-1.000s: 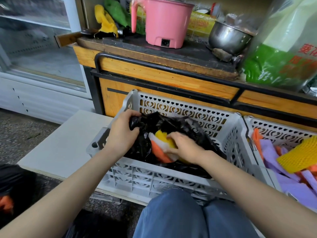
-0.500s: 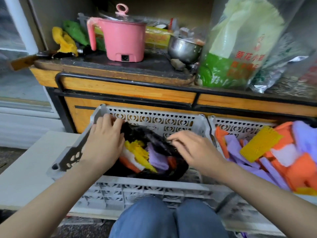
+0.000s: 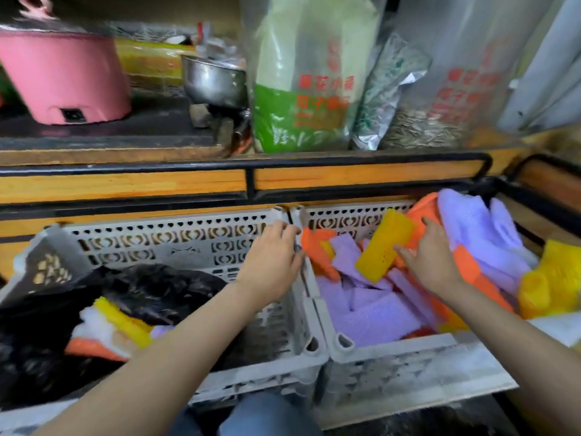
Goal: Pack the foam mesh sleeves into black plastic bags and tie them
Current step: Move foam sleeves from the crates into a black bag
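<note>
Two grey plastic crates stood side by side below a wooden desk (image 3: 125, 180). In the left crate (image 3: 163, 221) lay an open black plastic bag (image 3: 151, 291) holding yellow, white and orange foam mesh sleeves (image 3: 122, 322). The right crate (image 3: 393, 344) was heaped with purple sleeves (image 3: 371, 313) and orange ones. The left hand (image 3: 270, 265) hovered over the crates' shared edge, its grip loose and holding nothing. The right hand (image 3: 430, 262), grip spread wide, touched a yellow sleeve (image 3: 382, 247) with its thumb.

right hand (image 3: 430, 262) touches a yellow sleeve (image 3: 382, 245) — left hand (image 3: 270, 262) over crate rim (image 3: 300, 313)
</note>
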A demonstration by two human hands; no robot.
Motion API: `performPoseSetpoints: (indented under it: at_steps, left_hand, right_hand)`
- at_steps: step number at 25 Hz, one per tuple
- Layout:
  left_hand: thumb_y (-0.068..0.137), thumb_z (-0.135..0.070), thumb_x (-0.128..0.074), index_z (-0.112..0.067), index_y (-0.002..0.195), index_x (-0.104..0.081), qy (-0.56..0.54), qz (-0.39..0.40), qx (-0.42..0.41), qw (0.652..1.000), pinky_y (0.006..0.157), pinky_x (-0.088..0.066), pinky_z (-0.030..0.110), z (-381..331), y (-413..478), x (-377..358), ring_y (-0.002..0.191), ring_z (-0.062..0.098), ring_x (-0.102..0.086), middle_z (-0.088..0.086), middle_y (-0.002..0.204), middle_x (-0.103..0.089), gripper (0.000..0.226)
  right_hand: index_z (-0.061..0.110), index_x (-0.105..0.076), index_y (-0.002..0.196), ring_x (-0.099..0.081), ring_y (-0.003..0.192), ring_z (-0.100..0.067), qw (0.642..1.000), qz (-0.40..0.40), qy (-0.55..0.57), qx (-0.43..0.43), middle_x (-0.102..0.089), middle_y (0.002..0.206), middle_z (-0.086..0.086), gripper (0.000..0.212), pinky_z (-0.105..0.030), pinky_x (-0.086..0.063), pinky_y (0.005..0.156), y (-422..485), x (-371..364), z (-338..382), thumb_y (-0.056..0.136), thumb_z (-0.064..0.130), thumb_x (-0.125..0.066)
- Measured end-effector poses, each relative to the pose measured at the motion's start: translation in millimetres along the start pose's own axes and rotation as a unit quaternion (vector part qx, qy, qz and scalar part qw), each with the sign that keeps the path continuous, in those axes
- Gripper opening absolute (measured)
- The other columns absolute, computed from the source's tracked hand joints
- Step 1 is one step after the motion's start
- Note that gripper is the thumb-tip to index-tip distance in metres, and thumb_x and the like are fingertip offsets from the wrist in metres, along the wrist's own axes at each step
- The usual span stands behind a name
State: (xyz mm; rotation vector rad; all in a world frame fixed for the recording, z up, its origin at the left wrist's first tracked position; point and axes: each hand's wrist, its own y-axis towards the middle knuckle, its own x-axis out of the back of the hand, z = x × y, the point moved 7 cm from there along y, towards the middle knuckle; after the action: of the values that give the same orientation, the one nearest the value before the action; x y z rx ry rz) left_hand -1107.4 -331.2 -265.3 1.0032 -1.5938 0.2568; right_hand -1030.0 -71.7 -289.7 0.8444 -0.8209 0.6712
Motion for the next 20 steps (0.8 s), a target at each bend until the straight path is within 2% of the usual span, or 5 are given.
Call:
performPoseSetpoints:
  at_steps: [4,8,13,17,20]
  left_hand:
    - [0.097,-0.035,-0.047,-0.008,0.139,-0.034,-0.023,0.061,0.099,0.993,0.102,-0.031,0.035,-3.1,37.6,-56.8,0.125,0.027,-0.038,0.012,0.133,-0.041,0.052]
    - [0.092,-0.018,-0.055,-0.006,0.131,-0.038,-0.059,0.017,0.162,0.985,0.095,-0.036,0.038,3.1,51.4,-78.2,0.118,0.031,-0.043,0.015,0.124,-0.047,0.044]
    - [0.094,-0.009,-0.052,-0.010,0.122,-0.043,-0.312,-0.050,0.173,0.933,0.074,-0.053,0.025,-8.1,49.6,-74.4,0.088,0.014,-0.060,-0.004,0.091,-0.055,0.029]
    - [0.097,-0.020,-0.050,-0.022,0.098,-0.052,-0.435,-0.114,0.167,0.877,0.068,-0.050,0.015,-34.5,33.9,-49.5,0.078,0.002,-0.058,-0.010,0.086,-0.058,0.003]
    - [0.091,-0.024,-0.058,-0.015,0.108,-0.060,-0.527,-0.091,0.128,0.835,0.075,-0.052,0.019,-54.5,19.1,-39.9,0.084,0.003,-0.062,-0.003,0.095,-0.064,0.019]
  right_hand:
    - [-0.012,-0.023,0.140,-0.041,0.126,-0.041,0.998,0.017,0.034,-0.053,-0.040,0.136,-0.031,0.083,-0.040,-0.030,0.101,22.1,-19.9,-24.9,0.083,0.027,-0.069]
    - [0.003,-0.038,0.132,-0.054,0.111,-0.039,0.995,0.006,0.072,-0.074,-0.058,0.118,-0.025,0.060,-0.041,-0.040,0.086,31.7,-29.6,-33.4,0.085,0.023,-0.067]
    - [0.008,-0.046,0.109,-0.058,0.086,-0.033,0.977,-0.060,0.202,-0.019,-0.059,0.093,-0.015,0.031,-0.040,-0.044,0.075,21.4,-6.2,3.0,0.085,0.014,-0.064]
    - [0.021,-0.047,0.102,-0.056,0.083,-0.016,0.963,0.052,0.259,0.050,-0.059,0.095,-0.005,0.026,-0.021,-0.043,0.073,-17.6,-9.1,54.7,0.085,0.019,-0.067]
    - [0.020,-0.049,0.112,-0.062,0.091,-0.009,0.921,0.114,0.371,0.023,-0.063,0.105,0.001,0.027,-0.026,-0.051,0.079,-39.5,-6.1,75.4,0.089,0.019,-0.062]
